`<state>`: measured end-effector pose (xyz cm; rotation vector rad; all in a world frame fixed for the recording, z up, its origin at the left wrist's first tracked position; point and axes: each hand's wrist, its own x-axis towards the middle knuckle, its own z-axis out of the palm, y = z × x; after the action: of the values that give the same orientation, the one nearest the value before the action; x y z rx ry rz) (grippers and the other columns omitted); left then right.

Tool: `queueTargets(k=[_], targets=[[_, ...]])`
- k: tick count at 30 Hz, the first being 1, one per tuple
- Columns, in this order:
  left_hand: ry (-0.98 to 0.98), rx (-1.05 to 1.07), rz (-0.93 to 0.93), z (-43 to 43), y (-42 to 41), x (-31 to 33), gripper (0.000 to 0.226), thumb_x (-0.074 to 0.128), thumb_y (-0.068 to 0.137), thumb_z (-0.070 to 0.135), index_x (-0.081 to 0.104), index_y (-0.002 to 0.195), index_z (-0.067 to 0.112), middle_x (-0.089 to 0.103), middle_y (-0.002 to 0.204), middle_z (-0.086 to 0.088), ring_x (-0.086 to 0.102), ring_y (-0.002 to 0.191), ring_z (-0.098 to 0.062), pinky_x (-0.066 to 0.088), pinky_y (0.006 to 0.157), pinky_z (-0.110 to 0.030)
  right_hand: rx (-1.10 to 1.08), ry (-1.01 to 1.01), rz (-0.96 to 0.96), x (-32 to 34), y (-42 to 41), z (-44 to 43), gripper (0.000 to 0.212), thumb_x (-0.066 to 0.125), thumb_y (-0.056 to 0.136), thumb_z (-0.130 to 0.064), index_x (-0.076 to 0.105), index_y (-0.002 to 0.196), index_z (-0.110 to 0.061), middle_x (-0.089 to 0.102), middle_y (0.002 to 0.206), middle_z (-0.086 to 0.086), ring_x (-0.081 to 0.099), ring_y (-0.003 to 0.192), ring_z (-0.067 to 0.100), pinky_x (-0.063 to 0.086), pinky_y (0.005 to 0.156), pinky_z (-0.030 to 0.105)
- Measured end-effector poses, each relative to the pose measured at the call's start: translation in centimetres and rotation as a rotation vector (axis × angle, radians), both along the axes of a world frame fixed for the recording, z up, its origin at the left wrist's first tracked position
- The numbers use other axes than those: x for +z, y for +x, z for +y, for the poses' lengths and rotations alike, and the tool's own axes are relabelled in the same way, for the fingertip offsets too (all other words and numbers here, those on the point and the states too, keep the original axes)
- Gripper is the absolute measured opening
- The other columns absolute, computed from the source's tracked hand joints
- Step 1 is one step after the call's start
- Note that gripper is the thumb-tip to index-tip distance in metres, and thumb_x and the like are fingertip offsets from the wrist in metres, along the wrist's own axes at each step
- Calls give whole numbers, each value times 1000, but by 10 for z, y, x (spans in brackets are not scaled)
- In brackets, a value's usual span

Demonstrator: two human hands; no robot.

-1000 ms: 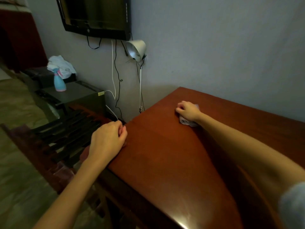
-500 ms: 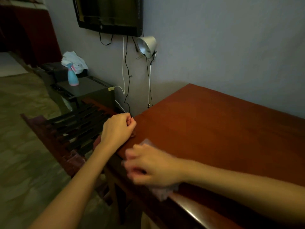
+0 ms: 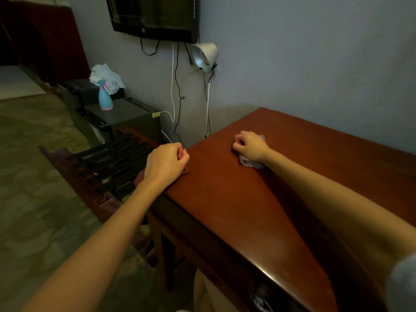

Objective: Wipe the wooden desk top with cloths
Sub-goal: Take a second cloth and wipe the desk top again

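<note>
The reddish-brown wooden desk top (image 3: 225, 210) fills the lower right of the head view. My right hand (image 3: 251, 146) reaches to its far left part with fingers curled, gripping a pale patterned cloth (image 3: 248, 162) that shows under the wrist, pressed on the wood. My left hand (image 3: 165, 162) sits at the desk's left edge with fingers curled. A bit of reddish cloth (image 3: 140, 176) peeks out beneath it; most of that cloth is hidden.
A dark slatted rack (image 3: 108, 163) stands left of the desk. Behind it a grey cabinet (image 3: 126, 113) carries a blue spray bottle (image 3: 104, 96) and a white rag (image 3: 105, 75). A lamp (image 3: 203, 56), cables and a screen (image 3: 155, 16) hang on the wall.
My right hand has swept with its cloth from the near front edge back out to the far left part of the desk top. My left hand stays at the left edge.
</note>
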<state>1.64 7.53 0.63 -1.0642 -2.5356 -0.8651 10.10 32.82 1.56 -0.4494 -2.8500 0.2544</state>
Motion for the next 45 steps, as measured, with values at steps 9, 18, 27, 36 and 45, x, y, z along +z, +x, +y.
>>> queueTargets(k=[9, 18, 27, 36, 45], targets=[[-51, 14, 97, 1, 3, 3, 29, 49, 93, 28, 52, 68, 14, 55, 62, 0, 52, 60, -19, 36, 55, -32, 708, 21, -17, 3, 80, -159, 18, 48, 86, -31, 41, 70, -25, 44, 79, -2, 40, 75, 13, 35, 71, 32], [-57, -150, 317, 9, 30, 16, 23, 49, 95, 25, 52, 73, 17, 53, 69, 2, 50, 63, -13, 44, 55, -27, 431, -131, 48, 5, 115, -55, 18, 50, 87, -26, 51, 70, -23, 46, 76, -10, 50, 75, 15, 35, 70, 29], [-70, -253, 204, 26, 55, 4, 23, 49, 95, 30, 55, 76, 19, 49, 65, 7, 50, 62, -13, 41, 57, -29, 203, 25, -23, 5, 107, -51, 24, 47, 90, -26, 46, 68, -18, 47, 80, 4, 47, 75, 18, 38, 73, 34], [-90, -336, 143, 76, 92, -3, 25, 50, 93, 37, 54, 76, 19, 54, 69, 5, 58, 72, -25, 32, 59, -30, 660, -184, -17, 8, 201, -153, 28, 65, 88, -14, 48, 66, -15, 47, 77, 2, 44, 75, 16, 35, 74, 28], [-90, -340, 140, 76, 90, -4, 27, 48, 94, 38, 56, 76, 21, 57, 67, 4, 57, 65, -19, 51, 62, -36, -81, -61, 64, 3, 167, 15, 30, 58, 89, -22, 43, 63, -21, 50, 77, 0, 50, 73, 19, 43, 73, 38]])
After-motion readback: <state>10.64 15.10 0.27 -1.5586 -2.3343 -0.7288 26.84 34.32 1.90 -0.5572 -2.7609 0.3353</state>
